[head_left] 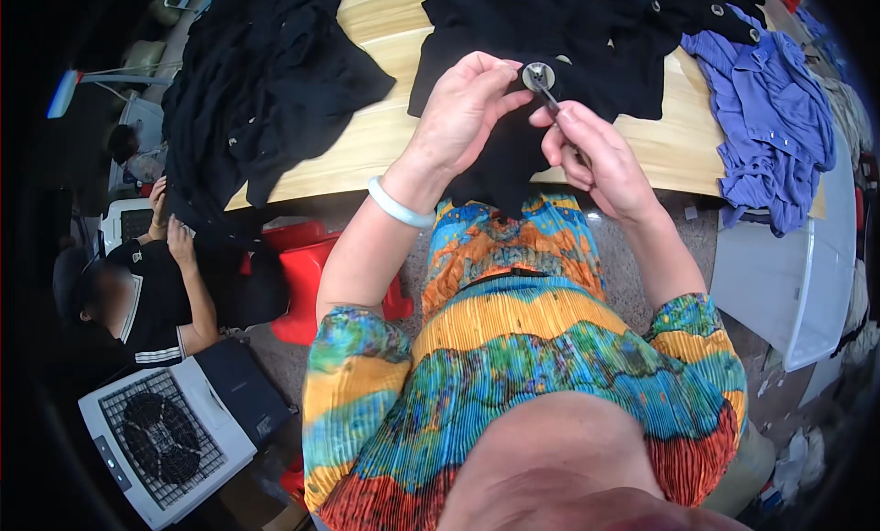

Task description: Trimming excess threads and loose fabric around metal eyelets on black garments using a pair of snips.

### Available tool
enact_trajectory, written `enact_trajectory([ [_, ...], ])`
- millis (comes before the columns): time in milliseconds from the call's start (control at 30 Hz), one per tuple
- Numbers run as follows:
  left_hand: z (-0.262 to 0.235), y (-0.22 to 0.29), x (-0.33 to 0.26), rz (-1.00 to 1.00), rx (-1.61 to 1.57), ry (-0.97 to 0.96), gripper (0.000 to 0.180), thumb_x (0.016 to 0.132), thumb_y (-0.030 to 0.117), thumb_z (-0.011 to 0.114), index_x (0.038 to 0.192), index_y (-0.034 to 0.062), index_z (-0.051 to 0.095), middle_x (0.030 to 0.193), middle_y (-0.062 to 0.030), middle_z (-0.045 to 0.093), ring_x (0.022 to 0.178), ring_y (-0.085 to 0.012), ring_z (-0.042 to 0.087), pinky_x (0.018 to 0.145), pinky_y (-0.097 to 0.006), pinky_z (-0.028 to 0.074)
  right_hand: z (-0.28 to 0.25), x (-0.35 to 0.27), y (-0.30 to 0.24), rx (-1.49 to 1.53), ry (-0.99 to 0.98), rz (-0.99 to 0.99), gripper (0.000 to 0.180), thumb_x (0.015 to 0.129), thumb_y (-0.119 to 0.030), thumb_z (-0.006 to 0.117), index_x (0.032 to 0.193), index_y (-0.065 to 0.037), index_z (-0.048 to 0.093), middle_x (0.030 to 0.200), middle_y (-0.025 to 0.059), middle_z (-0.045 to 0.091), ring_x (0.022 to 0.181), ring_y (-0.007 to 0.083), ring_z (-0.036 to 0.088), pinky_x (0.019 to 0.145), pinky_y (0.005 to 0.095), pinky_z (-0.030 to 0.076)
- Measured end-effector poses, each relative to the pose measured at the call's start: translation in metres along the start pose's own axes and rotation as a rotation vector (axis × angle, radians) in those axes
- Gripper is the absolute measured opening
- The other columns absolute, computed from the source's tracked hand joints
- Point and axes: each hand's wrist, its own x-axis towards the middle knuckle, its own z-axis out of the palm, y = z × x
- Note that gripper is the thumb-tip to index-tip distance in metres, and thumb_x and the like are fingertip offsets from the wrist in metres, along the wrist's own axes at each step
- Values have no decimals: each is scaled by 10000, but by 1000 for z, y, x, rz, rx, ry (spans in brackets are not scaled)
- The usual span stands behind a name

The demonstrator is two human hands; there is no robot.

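Observation:
A black garment (500, 169) hangs over the near edge of the table, with a large round pale button (539, 76) raised toward me. My left hand (463, 109) is closed on the cloth, thumb and fingers pinching it just left of the button. In my right hand (596, 151) is a pair of small dark scissors (550, 98), their tips at the button's face. The fingers wrap round the handles and mostly hide them. Another button (563, 60) shows partly behind the raised one.
More black garments (275, 82) cover the table (385, 22) at left. A blue-purple shirt (770, 119) lies at its right end. Leftward, a co-worker (137, 293) sits beside a red stool (307, 274) and a white fan unit (170, 430). A white panel (765, 284) stands at right.

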Motion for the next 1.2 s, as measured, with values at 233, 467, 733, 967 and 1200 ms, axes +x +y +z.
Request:
enact_trajectory([
  [233, 5, -9, 1, 41, -16, -84, 64, 863, 85, 469, 837, 32, 496, 976, -106, 541, 877, -159, 531, 847, -315, 423, 0, 1, 1, 180, -13, 101, 263, 899, -251, 410, 974, -27, 526, 664, -5, 485, 421, 2, 279, 383, 150, 237],
  [467, 8, -14, -2, 86, -64, -40, 79, 869, 91, 467, 849, 15, 482, 991, -126, 541, 896, -172, 539, 843, -307, 427, 2, 4, 3, 252, 0, 127, 244, 893, -242, 424, 951, -31, 532, 664, -13, 486, 425, 2, 294, 378, 148, 236],
  [733, 8, -20, -4, 168, -70, 58, 86, 872, 87, 460, 872, 0, 456, 1003, -129, 536, 909, -182, 540, 839, -306, 442, 4, 11, 7, 181, 25, 100, 248, 888, -259, 436, 942, -37, 530, 660, -21, 471, 429, 0, 295, 371, 145, 234],
  [967, 7, -28, -7, 255, 75, 95, 94, 878, 81, 443, 917, -4, 446, 1077, -133, 471, 911, -172, 538, 845, -298, 439, 5, 13, 8, 166, 22, 108, 245, 885, -270, 442, 935, -46, 528, 660, -27, 466, 427, 0, 289, 371, 145, 226],
  [1200, 0, -34, -5, 315, 289, 42, 109, 884, 82, 428, 949, -5, 433, 1101, -117, 442, 846, -106, 529, 830, -243, 408, 1, 19, 6, 246, 24, 116, 229, 887, -266, 447, 926, -55, 528, 642, -30, 465, 423, 0, 294, 371, 139, 230],
])
